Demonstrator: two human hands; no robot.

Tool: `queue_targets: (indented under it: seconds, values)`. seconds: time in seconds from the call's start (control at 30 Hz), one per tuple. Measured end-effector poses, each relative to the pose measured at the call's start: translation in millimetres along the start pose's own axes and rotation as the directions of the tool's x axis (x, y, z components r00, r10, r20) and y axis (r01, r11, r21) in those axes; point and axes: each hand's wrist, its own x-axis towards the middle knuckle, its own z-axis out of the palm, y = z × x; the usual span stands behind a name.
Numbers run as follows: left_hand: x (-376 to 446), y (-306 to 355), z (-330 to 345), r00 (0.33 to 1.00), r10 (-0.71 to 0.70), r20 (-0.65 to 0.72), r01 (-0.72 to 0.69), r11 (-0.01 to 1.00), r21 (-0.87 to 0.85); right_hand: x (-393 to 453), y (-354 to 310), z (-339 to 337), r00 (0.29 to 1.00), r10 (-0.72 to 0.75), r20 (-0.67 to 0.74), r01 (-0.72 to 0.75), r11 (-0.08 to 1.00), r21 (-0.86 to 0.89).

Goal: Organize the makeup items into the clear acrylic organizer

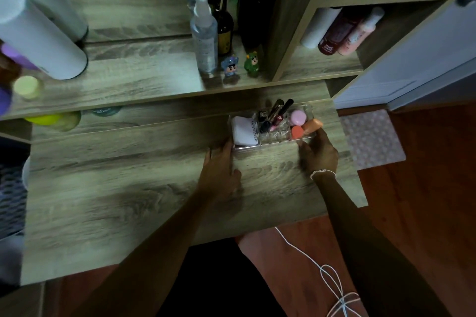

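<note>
The clear acrylic organizer sits at the far right of the wooden desk. Its left compartment holds a white compact. Dark lipstick and mascara tubes stand in the middle. A pink sponge, a round orange sponge and a peach sponge fill the right end. My left hand lies flat on the desk, fingers apart, fingertips against the organizer's front left corner. My right hand curls around the front right corner, thumb on the front wall.
A raised shelf behind holds a spray bottle, dark bottles, two small figurines and a white cylinder. A cubby to the right stores bottles. A white cable trails over my lap. The desk's right edge is close.
</note>
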Motion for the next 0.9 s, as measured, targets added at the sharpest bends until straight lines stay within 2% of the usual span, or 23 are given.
queue_targets:
  seconds: [0.43,0.67,0.9]
  values:
    - [0,0,0,1.0,-0.013,0.009,0.013,1.0,0.004,-1,2,0,1.0,-0.008,0.0,0.008,1.0,-0.03]
    - [-4,1,-6,1.0,0.014,0.014,-0.014,1.0,0.0,-13,5,5,0.999,0.009,-0.05,-0.008,1.0,0.002]
    - [-13,-1,-11,0.998,-0.056,0.016,0.056,0.998,0.012,-43,2,11,0.997,0.046,-0.066,-0.048,0.999,-0.021]
